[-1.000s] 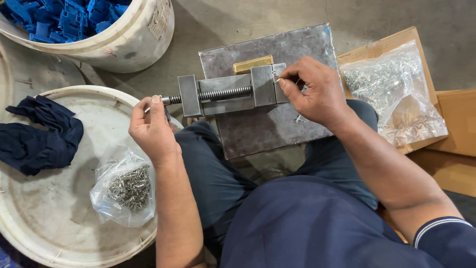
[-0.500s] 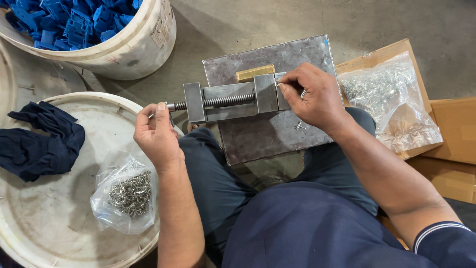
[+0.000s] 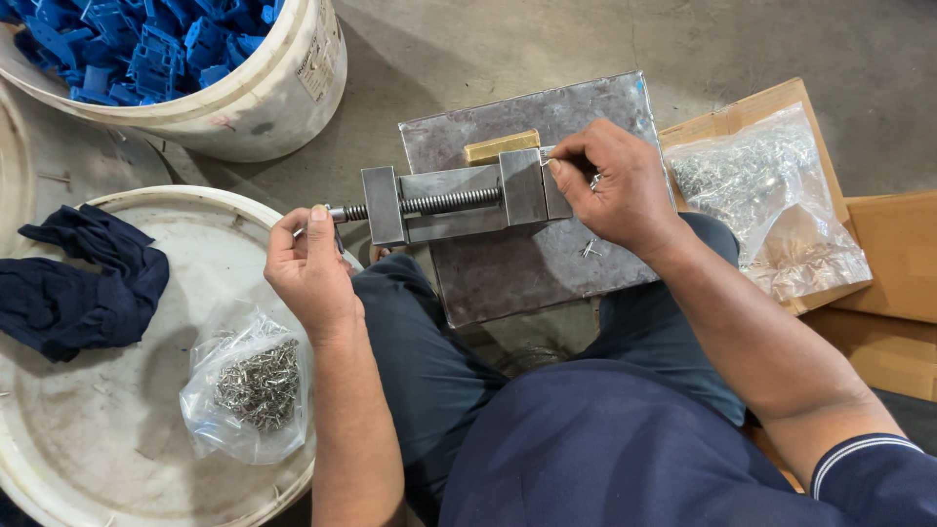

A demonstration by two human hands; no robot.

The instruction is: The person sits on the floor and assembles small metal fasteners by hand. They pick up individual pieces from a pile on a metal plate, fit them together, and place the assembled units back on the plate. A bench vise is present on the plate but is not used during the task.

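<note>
Grey concrete floor (image 3: pixel 508 49) underneath, with cardboard boxes (image 3: pixel 893 244) at right. Round white lid (image 3: pixel 107 439) at left, bearing a dark cloth (image 3: pixel 83 288) and a bag of pins (image 3: pixel 256 390). White bucket (image 3: pixel 264 98) of blue parts behind. Steel plate (image 3: pixel 547 263) across the knees, carrying a vise (image 3: pixel 459 200). Left hand (image 3: pixel 310 268) closed around the vise handle (image 3: pixel 327 213); right hand (image 3: pixel 615 185) pinching a small metal piece (image 3: pixel 544 156) at the vise's fixed end.

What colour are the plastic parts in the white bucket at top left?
Blue. The plastic parts fill the white bucket, clearest in the head view.

Clear bag of metal parts (image 3: pixel 256 390) on lid; another bag (image 3: pixel 771 205) on cardboard.
</note>
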